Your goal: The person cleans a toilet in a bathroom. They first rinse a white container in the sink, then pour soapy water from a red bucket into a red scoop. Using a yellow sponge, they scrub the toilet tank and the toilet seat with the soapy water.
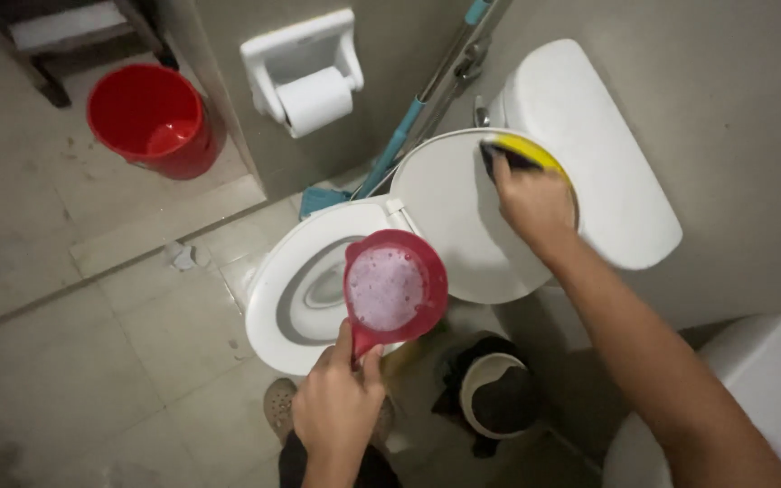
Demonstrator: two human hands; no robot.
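Seen from the head camera, the right hand (535,203) presses a yellow sponge (524,155) against the raised toilet lid (449,226), its grip closed around it. The left hand (338,407) grips the handle of a red scoop (396,289) of soapy water, held over the seat (273,303). Scrubbing likely goes best with firm, overlapping strokes and the scoop kept level.
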